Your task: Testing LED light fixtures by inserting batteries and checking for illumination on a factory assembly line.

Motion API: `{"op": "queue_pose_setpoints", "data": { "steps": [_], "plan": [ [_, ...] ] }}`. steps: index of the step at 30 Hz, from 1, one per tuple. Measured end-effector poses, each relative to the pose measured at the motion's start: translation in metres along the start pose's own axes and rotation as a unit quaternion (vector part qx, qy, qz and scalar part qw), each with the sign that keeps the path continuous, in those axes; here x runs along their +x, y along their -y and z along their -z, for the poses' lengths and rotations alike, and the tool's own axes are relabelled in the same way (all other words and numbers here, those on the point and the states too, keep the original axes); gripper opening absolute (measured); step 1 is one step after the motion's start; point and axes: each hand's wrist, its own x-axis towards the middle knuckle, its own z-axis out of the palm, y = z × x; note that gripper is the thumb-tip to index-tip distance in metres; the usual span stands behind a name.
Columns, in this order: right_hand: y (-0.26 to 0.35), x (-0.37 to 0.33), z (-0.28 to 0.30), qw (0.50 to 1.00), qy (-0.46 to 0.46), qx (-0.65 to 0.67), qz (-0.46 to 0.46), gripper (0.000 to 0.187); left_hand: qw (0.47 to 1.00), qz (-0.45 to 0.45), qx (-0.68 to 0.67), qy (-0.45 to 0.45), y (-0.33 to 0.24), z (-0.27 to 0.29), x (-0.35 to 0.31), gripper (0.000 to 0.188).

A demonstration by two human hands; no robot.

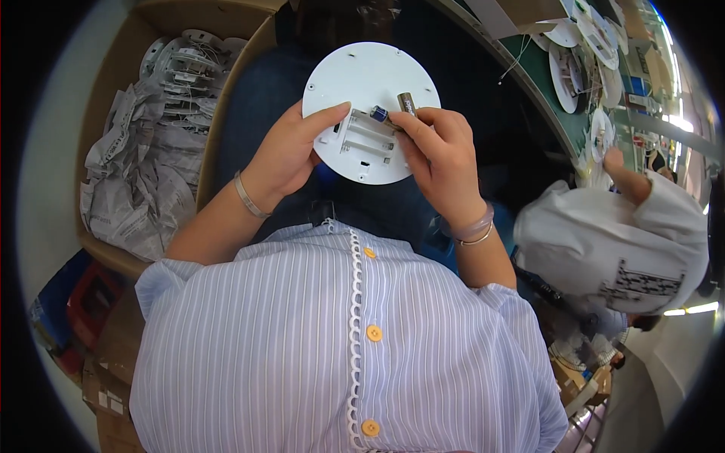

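Note:
A round white plastic disc (368,66) with a battery compartment (368,137) in its middle is held up in front of me. My left hand (291,147) grips its left edge, thumb lying on the face. In my right hand (447,155) are cylindrical batteries: one with a dark blue end (379,113) tilts over the top of the compartment, and another brownish battery (407,102) sticks up above my fingers. The compartment's lower slots look bare, with metal contacts showing. My right fingers hide part of the batteries and the disc's right side.
To the left stands a cardboard box (215,143) with several white discs (189,72) and crumpled printed paper (140,181). A green-topped bench (540,94) at the right bears more white discs (566,79). A person in a white shirt (612,241) works beside it.

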Motion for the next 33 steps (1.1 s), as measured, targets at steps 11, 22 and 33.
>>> {"op": "queue_pose_setpoints", "data": {
  "steps": [11,22,33],
  "plan": [
    [0.001,0.009,0.001,0.998,0.015,-0.063,-0.006,0.022,1.000,-0.021,0.006,-0.019,0.007,0.000,-0.002,0.037],
    [-0.009,0.037,-0.005,0.983,0.089,-0.085,0.138,0.015,0.999,-0.024,-0.009,-0.024,0.013,0.004,0.000,0.036],
    [0.009,0.036,-0.009,0.963,0.265,-0.031,-0.043,0.019,0.997,-0.004,0.047,-0.059,0.018,0.011,0.000,0.036]
  ]
}}
